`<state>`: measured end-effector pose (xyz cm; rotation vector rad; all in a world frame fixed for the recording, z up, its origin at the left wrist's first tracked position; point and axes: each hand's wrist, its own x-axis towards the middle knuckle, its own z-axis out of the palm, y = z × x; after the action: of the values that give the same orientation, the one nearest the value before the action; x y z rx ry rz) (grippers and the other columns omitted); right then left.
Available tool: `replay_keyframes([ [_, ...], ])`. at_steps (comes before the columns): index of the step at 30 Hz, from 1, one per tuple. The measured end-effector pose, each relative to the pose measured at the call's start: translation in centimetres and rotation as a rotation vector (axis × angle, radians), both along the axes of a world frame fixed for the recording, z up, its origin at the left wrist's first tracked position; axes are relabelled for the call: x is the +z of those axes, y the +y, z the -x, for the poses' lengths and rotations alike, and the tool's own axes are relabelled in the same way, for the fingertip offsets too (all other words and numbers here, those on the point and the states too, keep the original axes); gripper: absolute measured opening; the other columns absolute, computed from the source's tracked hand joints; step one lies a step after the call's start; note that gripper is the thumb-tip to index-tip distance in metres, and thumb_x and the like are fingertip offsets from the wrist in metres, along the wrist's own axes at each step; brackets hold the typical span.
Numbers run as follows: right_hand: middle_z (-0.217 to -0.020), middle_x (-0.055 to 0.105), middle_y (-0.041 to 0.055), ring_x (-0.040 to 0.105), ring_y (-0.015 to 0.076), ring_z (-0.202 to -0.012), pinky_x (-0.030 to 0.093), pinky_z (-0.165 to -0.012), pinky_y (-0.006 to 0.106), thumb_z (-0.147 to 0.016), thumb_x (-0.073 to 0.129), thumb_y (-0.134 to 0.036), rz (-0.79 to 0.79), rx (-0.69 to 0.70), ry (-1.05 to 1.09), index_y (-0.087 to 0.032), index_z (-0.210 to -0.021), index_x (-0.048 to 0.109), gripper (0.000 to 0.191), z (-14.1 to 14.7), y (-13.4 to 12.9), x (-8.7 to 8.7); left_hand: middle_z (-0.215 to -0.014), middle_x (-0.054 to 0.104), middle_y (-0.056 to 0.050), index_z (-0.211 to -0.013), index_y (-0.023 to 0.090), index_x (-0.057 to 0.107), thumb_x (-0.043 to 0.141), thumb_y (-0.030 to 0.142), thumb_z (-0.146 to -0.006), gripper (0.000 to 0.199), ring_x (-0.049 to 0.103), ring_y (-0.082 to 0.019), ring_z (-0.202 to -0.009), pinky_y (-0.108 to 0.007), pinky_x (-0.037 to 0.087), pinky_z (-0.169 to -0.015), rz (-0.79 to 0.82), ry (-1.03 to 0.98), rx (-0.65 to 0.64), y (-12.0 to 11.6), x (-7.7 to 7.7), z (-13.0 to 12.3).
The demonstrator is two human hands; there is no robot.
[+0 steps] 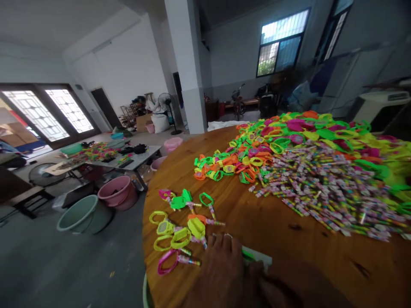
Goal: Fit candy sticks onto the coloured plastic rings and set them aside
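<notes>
My left hand [222, 267] is low on the round wooden table [180, 167], its fingers bent and pressed together; what lies under them is hidden. Close beside it, my right hand [279, 284] is closed, dark and partly blurred, with its grip unclear. Between the hands a bright green strip [248, 255] shows on a flat pale piece [265, 259]. Left of my left hand lie several plastic toy watches with small candy tubes, among them a yellow toy watch [196, 227], a pink toy watch [168, 262] and a green toy watch [180, 201].
A large heap of colourful toy watches [289, 128] covers the table's far side. Before it spreads a pile of wrapped candy tubes [324, 184]. On the floor at left stand a green tub [86, 216] and a pink tub [118, 192], near a cluttered grey table [141, 160].
</notes>
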<state>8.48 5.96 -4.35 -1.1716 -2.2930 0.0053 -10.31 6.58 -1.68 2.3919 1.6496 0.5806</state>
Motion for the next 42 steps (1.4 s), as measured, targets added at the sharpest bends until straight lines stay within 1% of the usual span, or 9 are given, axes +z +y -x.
replay_keyframes([
  [5,-0.085,0.068,0.0077,0.063,0.0192,-0.082,0.044,-0.074,0.030,-0.097,0.043,-0.028,0.219,-0.152,-0.119,-0.017,-0.090,0.065,0.026,2.0,10.6,4.5,-0.096,0.064,-0.011,-0.098,0.019,0.056,0.044,0.040,-0.097,0.024,0.061,-0.028,-0.091,-0.045,0.048,-0.080,-0.221,0.063,0.127,1.4,2.3,3.4],
  [8,-0.098,0.068,0.0114,0.063,0.0209,-0.095,0.045,-0.081,0.031,-0.096,0.046,-0.025,0.218,-0.179,-0.153,-0.010,-0.118,0.060,0.030,4.7,16.7,4.8,-0.090,0.065,-0.010,-0.094,0.019,0.056,0.038,0.036,-0.100,0.026,0.063,-0.026,-0.086,-0.041,0.048,-0.076,-0.257,0.204,0.249,3.6,3.9,7.2],
  [13,-0.099,0.065,0.0049,0.062,0.0173,-0.088,0.052,-0.081,0.037,-0.096,0.055,-0.037,0.229,-0.151,-0.247,-0.014,-0.111,0.061,0.027,8.4,21.7,4.1,-0.087,0.066,-0.011,-0.089,0.017,0.056,0.036,0.032,-0.099,0.027,0.065,-0.026,-0.079,-0.038,0.048,-0.069,-0.262,0.356,0.399,7.2,3.9,12.9],
  [18,-0.099,0.063,0.0045,0.061,0.0170,-0.089,0.051,-0.081,0.037,-0.095,0.058,-0.038,0.232,-0.131,-0.330,-0.014,-0.102,0.063,0.025,8.6,21.3,4.0,-0.098,0.063,-0.010,-0.098,0.019,0.057,0.046,0.034,-0.096,0.019,0.061,-0.026,-0.092,-0.040,0.050,-0.082,-0.473,0.103,0.340,6.3,3.4,12.5],
  [24,-0.104,0.065,0.0078,0.057,0.0179,-0.095,0.041,-0.082,0.031,-0.092,0.052,-0.020,0.250,-0.052,-0.370,-0.014,-0.100,0.065,0.016,5.8,14.2,2.9,-0.109,0.061,-0.010,-0.116,0.020,0.056,0.046,0.025,-0.096,0.023,0.056,-0.025,-0.104,-0.042,0.048,-0.093,-0.300,-0.057,-0.038,3.9,3.9,6.8],
  [28,-0.087,0.068,0.0054,0.057,0.0144,-0.076,0.036,-0.066,0.025,-0.093,0.050,-0.029,0.303,-0.089,-0.379,-0.016,-0.087,0.067,0.023,3.3,10.7,4.3,-0.108,0.062,-0.012,-0.114,0.016,0.060,0.049,0.023,-0.093,0.024,0.055,-0.028,-0.105,-0.045,0.048,-0.094,-0.148,0.060,-0.106,4.2,3.8,4.3],
  [35,-0.100,0.064,0.0151,0.061,0.0212,-0.083,0.036,-0.068,0.029,-0.087,0.047,-0.018,0.285,-0.393,-0.418,-0.013,-0.106,0.065,0.027,-2.0,13.6,5.2,-0.109,0.063,-0.011,-0.123,0.018,0.058,0.057,0.030,-0.089,0.035,0.053,-0.030,-0.108,-0.046,0.046,-0.094,-0.074,0.276,-0.157,5.1,4.4,2.6],
  [38,-0.113,0.060,0.0183,0.062,0.0249,-0.091,0.039,-0.073,0.032,-0.085,0.048,-0.017,0.266,-0.377,-0.458,-0.013,-0.118,0.061,0.036,-2.8,14.3,4.7,-0.105,0.065,-0.010,-0.114,0.020,0.061,0.061,0.039,-0.088,0.033,0.055,-0.030,-0.105,-0.046,0.045,-0.092,-0.075,0.312,-0.171,5.5,4.6,1.3],
  [42,-0.117,0.059,0.0205,0.061,0.0277,-0.097,0.041,-0.079,0.035,-0.088,0.045,-0.018,0.243,-0.291,-0.500,-0.012,-0.109,0.065,0.030,-2.9,14.4,5.0,-0.100,0.067,-0.012,-0.105,0.018,0.063,0.061,0.047,-0.087,0.034,0.059,-0.029,-0.101,-0.043,0.046,-0.088,-0.056,0.376,-0.183,6.7,4.2,-1.0],
])
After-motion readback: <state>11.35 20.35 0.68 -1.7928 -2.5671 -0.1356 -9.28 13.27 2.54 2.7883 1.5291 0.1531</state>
